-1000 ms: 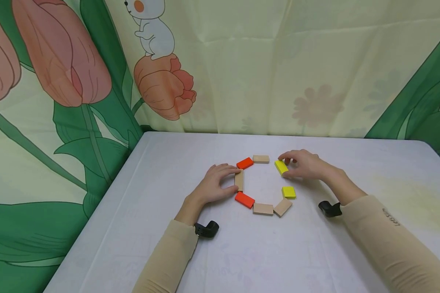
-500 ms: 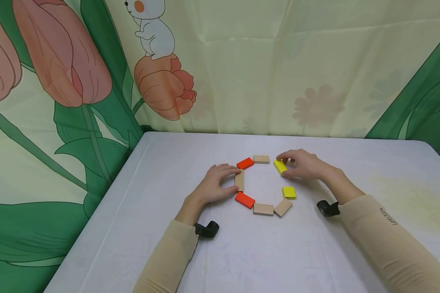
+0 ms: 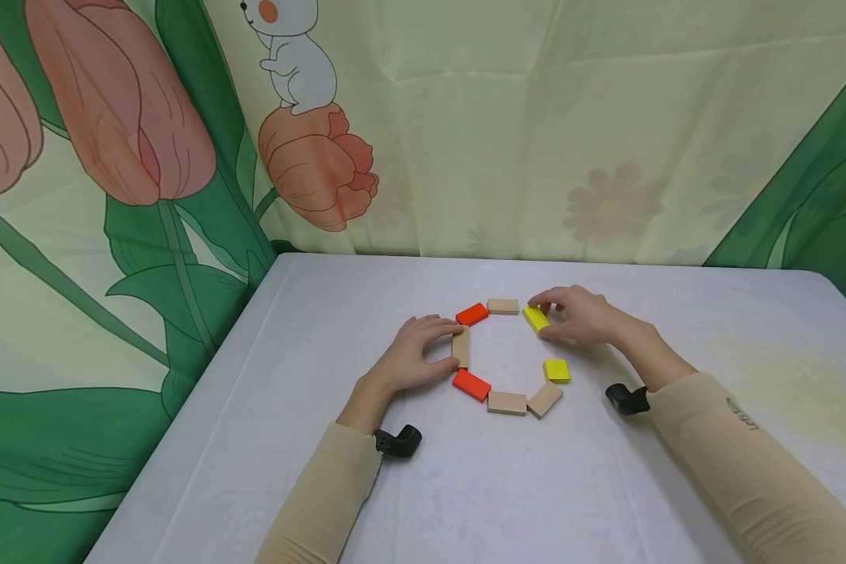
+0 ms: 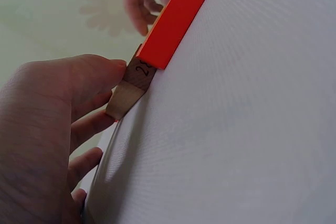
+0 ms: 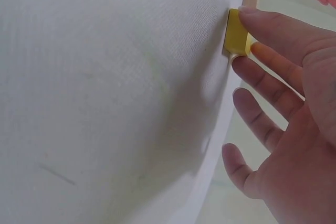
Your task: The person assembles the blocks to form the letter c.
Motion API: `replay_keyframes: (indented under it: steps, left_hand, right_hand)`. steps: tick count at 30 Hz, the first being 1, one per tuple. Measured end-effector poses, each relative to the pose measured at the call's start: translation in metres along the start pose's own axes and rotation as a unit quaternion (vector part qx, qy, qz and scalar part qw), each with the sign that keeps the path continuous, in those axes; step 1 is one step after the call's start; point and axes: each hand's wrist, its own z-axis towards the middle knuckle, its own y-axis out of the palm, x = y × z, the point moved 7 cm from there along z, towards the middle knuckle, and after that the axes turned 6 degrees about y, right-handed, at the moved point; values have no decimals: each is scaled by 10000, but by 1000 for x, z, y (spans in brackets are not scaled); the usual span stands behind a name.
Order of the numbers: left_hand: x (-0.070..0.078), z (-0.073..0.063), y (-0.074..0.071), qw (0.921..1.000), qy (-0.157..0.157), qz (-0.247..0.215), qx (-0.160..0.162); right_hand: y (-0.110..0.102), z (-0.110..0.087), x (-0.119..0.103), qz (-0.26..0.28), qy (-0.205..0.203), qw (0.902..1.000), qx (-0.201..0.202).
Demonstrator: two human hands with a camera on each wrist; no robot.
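On the white table several flat blocks lie in a rough ring. My left hand (image 3: 414, 356) holds the plain wooden block (image 3: 460, 345) at the ring's left side, thumb by its near end and fingers by its far end. Red blocks (image 3: 471, 385) (image 3: 471, 315) adjoin it at both ends. My right hand (image 3: 581, 315) pinches a yellow block (image 3: 534, 319) at the far right, also seen between thumb and fingers in the right wrist view. This yellow block sits tilted, slightly apart from the far wooden block (image 3: 503, 306). Another yellow block (image 3: 556, 371) lies nearer.
Two more wooden blocks (image 3: 507, 403) (image 3: 545, 399) form the near side of the ring. The white table (image 3: 507, 486) ends at the back before a flowered curtain (image 3: 465, 157). Each wrist wears a black camera (image 3: 398, 442).
My right hand has slid the yellow block a little to the left, narrowing the gap to the far wooden block. The left hand and the other blocks stay in place.
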Motion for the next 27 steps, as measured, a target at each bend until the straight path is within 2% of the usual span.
replay_keyframes:
  steps: [27]
  left_hand:
    - [0, 0, 0, 10000, 30, -38, 13]
  right_hand:
    - [1, 3, -1, 77, 36, 9999, -72]
